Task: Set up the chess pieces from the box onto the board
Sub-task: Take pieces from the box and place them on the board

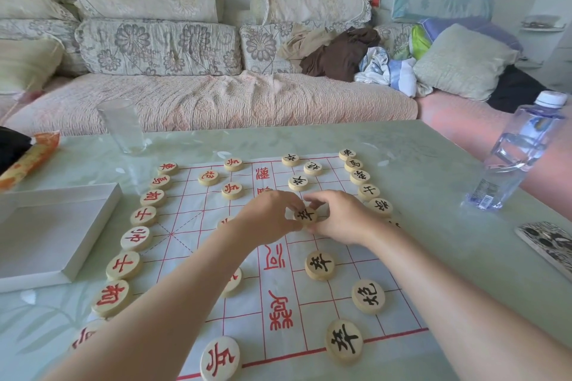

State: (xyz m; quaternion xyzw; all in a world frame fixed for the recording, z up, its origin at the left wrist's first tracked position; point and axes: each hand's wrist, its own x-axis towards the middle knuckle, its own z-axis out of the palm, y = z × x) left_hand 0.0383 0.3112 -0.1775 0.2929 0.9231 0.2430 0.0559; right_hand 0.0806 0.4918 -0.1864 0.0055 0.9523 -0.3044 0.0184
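While both hands meet above the middle of the board (318,312), I see them share one piece (305,215) with a black sign. The left hand (269,216) reaches in from the board's near left corner. Its grip is closed on the left rim of the piece, with the fingertips curled. The right hand (340,216) reaches in from the near right corner, and its grip is closed on the same piece, the fingers curled around the right rim. I cannot tell if the piece lies flat on the board or is a little lifted.

Red pieces (136,238) stand in a row along the board's left edge, and some more lie inside its left half. Black pieces (360,177) stand in a row along the far part of the right edge. Others lie in the right half, three of them nearer to me than the hands.

The box (55,235), white and open, lies on the counter (448,241) just left of the board. A glass (122,127) stands beyond the board's far left corner. A bottle (520,155) stands to the right of the board, well apart. Behind the board's far edge is a sofa (216,96).
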